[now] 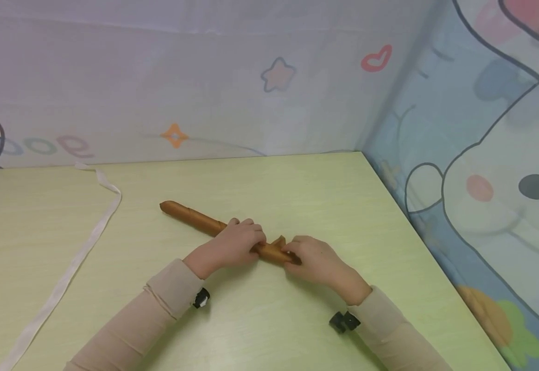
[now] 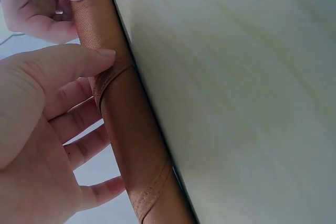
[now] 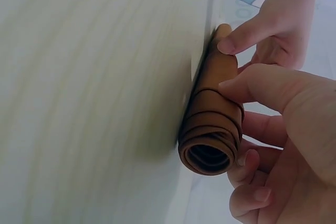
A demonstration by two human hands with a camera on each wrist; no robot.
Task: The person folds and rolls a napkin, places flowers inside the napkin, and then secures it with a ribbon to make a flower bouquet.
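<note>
A long brown cloth (image 1: 192,217), rolled into a narrow tube, lies slantwise across the table. My left hand (image 1: 237,242) grips it past its middle, the thumb on the near side and the fingers over the far side. Near the right end my right hand (image 1: 317,260) pinches the roll between thumb and fingers, beside a small flap that sticks up. In the left wrist view, stitched seams wind round the brown roll (image 2: 139,140). The right wrist view shows the open end of the roll (image 3: 207,153), with several wound layers inside.
A white ribbon (image 1: 81,252) runs down the left side of the pale yellow-green table (image 1: 269,324). Printed cloth with cartoon figures hangs behind the table (image 1: 223,77) and along its right side (image 1: 496,232). Each sleeve cuff carries a small black device.
</note>
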